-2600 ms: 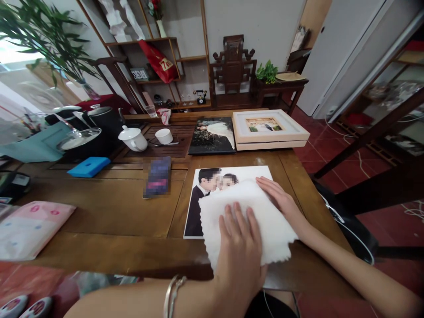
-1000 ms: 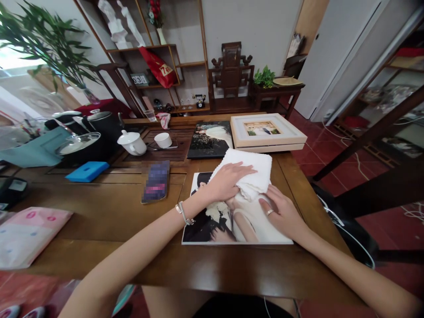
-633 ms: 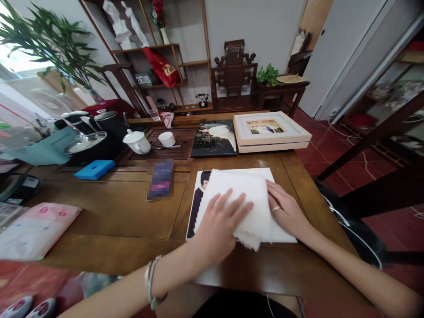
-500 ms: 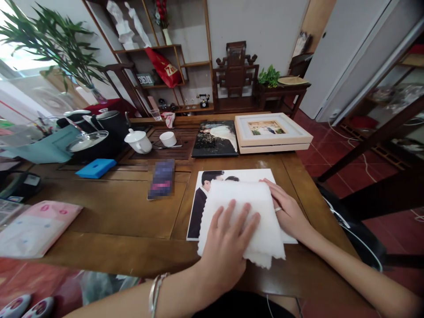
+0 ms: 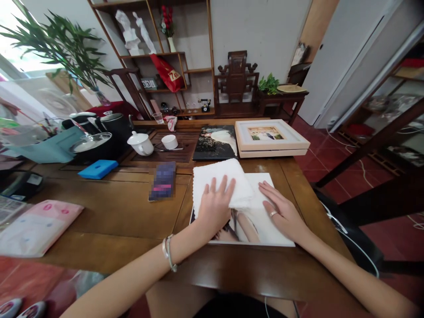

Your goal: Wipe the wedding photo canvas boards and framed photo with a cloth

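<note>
My left hand [image 5: 217,201] lies flat with spread fingers on a white cloth [image 5: 215,174], pressing it against a photo panel [image 5: 245,227] on the wooden table. The cloth covers the upper left of the panel. Below it, part of the printed picture shows, with an arm and dark clothing. My right hand [image 5: 285,214] rests on the panel's right side, fingers stretched out, holding nothing.
Behind the panel are a dark photo board [image 5: 215,143] and a pale framed picture [image 5: 271,137]. Leftward are a blurred-out dark item [image 5: 163,181], a white cup [image 5: 169,141], a lidded teapot [image 5: 141,145], a blue box [image 5: 98,168] and a pink-and-white pack [image 5: 43,225].
My left hand has slid the cloth up and left across the panel, uncovering its lower part and covering the heads at the top. My right hand stays at the right side.
</note>
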Demonstrator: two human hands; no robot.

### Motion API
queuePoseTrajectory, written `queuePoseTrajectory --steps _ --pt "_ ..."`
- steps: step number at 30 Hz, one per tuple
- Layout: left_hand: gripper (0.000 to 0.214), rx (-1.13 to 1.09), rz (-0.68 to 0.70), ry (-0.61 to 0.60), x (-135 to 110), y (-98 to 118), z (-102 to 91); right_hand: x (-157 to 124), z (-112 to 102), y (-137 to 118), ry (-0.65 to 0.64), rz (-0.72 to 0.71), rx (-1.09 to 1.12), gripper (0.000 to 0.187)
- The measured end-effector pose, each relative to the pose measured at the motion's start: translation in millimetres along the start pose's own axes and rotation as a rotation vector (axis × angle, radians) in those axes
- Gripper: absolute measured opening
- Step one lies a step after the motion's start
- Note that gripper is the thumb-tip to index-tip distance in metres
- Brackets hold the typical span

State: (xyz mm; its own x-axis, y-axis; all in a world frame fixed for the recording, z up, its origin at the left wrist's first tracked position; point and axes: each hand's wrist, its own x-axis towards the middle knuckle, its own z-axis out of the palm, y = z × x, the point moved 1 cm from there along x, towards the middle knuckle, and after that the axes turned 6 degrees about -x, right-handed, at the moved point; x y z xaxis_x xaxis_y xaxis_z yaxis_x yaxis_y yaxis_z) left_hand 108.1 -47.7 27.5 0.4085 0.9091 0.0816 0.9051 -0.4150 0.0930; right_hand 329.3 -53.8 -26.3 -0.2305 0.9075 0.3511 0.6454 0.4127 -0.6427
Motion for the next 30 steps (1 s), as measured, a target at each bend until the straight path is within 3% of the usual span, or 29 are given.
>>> queuePoseTrajectory --steps 4,7,11,16,24,27,30 --pt "0.088 0.002 0.057 -0.025 -47 -2 0.3 0 -1 -2 0.019 0.007 -0.023 0.042" --pt "0.097 -0.037 0.147 0.035 -87 1 4.1 0 -1 -2 0.035 0.009 -0.045 0.041" --pt "0.107 -0.128 0.201 0.043 -105 -3 4.2 0 -1 -2 0.04 0.005 -0.063 0.041" --pt "0.089 -0.253 0.15 -0.052 -66 -24 -5.5 0 0 -1 0.022 0.002 -0.071 0.041" --pt "0.069 -0.23 0.138 -0.004 10 -76 -2.5 0 -1 0 0.031 0.006 -0.036 0.04" --pt "0.063 -0.252 0.156 -0.017 23 -87 -1.8 0 -1 0 0.042 -0.005 -0.034 0.04" --pt "0.058 -0.26 0.161 -0.014 20 -88 -3.1 0 0 1 0.044 -0.014 -0.043 0.04"
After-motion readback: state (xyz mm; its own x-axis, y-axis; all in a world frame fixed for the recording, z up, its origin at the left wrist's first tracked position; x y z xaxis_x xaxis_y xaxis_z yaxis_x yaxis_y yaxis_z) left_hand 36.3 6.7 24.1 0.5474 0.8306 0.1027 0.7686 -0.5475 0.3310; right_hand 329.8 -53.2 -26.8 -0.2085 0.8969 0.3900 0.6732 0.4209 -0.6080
